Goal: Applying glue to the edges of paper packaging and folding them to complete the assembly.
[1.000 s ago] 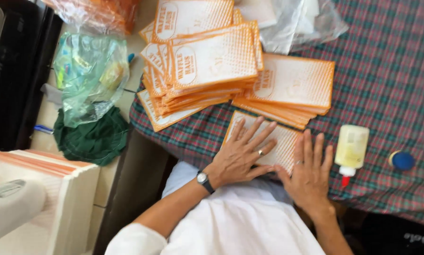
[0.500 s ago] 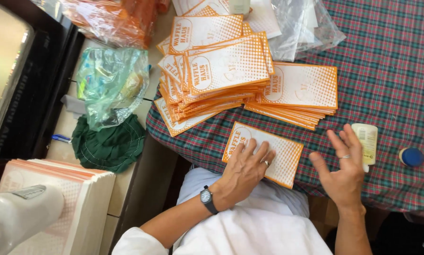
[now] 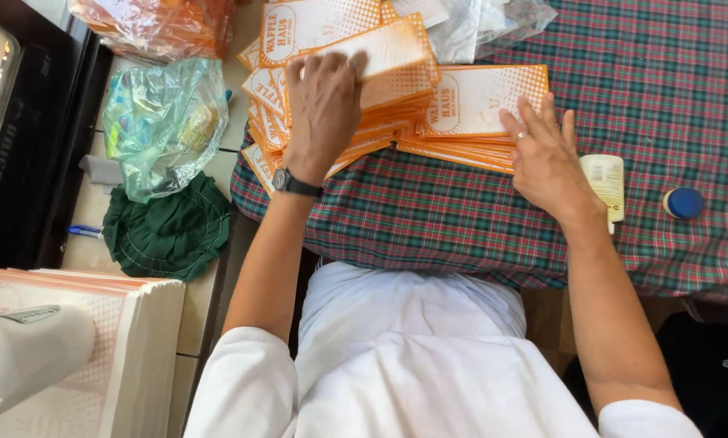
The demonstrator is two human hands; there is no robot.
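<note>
Lower left: a thick block of flat paper sheets [image 3: 116, 341], white edges with an orange dotted face, squared up on the floor tiles.
Left middle: a crumpled green cloth [image 3: 165, 235] with a clear plastic bag [image 3: 165, 122] resting on its top edge, both soft and shapeless.
Left hand [image 3: 325, 101]: upper centre of the frame, palm down and fingers spread flat over the top orange paper bag [image 3: 388, 50] of the tall pile [image 3: 339, 130]; it presses rather than pinches (whether the thumb hooks an edge underneath, I cannot tell).
Tall pile: fanned and uneven, thin glossy flat bags, orange and white.
Second pile [image 3: 469, 109]: just right of the tall one, neater, lying flat on the checked cloth.
Right hand [image 3: 546, 158]: open, fingertips resting on the near right corner of the second pile, gripping nothing.
Tablecloth [image 3: 429, 219]: woven plaid in red and green, draped over the table edge.
Right: a pale squeeze bottle [image 3: 607, 182] lying on its side beside the right wrist, and its round blue cap [image 3: 684, 203] apart from it.
</note>
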